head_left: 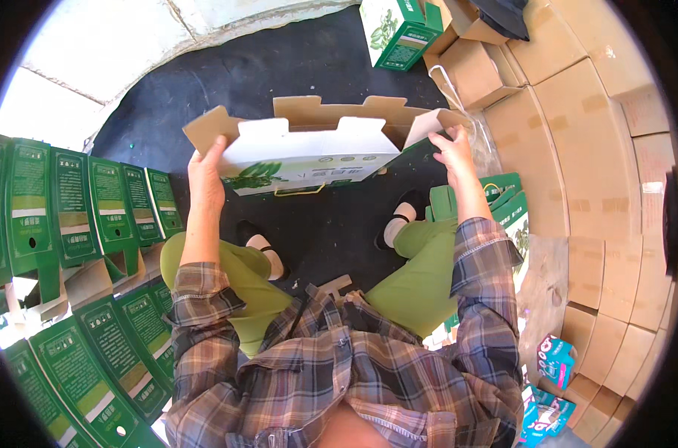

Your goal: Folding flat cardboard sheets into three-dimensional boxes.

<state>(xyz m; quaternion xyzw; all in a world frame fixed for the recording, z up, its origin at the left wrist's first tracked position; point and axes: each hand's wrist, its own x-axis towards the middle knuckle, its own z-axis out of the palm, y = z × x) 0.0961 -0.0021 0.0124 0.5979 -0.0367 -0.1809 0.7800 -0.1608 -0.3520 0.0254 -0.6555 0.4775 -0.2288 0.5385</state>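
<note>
A white and green carton (309,151) with a carrying handle is held up in front of me, above the dark floor sheet. Its flaps stand up along the top, brown on their inner side. My left hand (207,175) grips the carton's left end, thumb on the near side and the other fingers mostly hidden. At the opposite end, my right hand (455,153) has its thumb and fingers closed on the edge by a folded side flap (430,125).
Rows of green cartons (74,201) line the left side. Stacked brown boxes (577,142) form a wall on the right. A finished-looking green and white carton (406,33) stands at the far side. Another green carton (514,213) is beside my right knee. Teal packages (555,362) lie lower right.
</note>
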